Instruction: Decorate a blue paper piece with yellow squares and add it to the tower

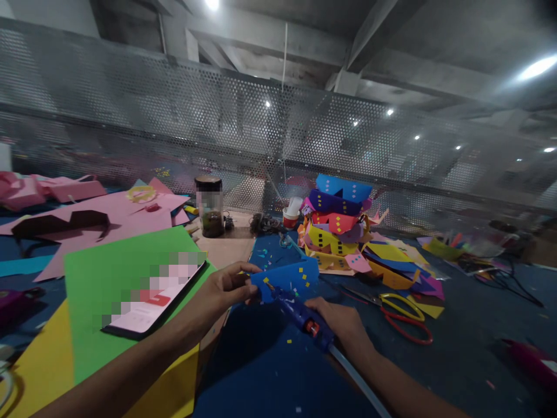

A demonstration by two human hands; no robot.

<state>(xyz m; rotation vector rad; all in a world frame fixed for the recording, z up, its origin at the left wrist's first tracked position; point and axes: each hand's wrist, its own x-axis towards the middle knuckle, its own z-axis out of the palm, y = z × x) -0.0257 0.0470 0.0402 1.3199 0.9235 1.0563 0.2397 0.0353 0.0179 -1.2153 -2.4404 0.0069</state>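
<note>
Between thumb and fingers, my left hand [230,284] grips the left end of a blue paper mask [285,276], which is held up over the table. Small yellow paper squares dot the blue surface. My right hand [342,322] is wrapped round a dark blue hot glue gun [298,310], a long clear glue stick [359,380] trailing from its rear. The gun's nozzle points up and left at the mask's left part, near the yellow squares; whether it touches the paper I cannot tell. Most of my right fingers are hidden behind the gun.
Beyond the mask stands a stack of colourful paper masks [335,223]. Scissors [402,313] with yellow and red handles lie to the right. At left, a phone [159,296] rests on green paper [96,267]. A lidded jar [211,209] stands behind, before a perforated metal screen [174,110].
</note>
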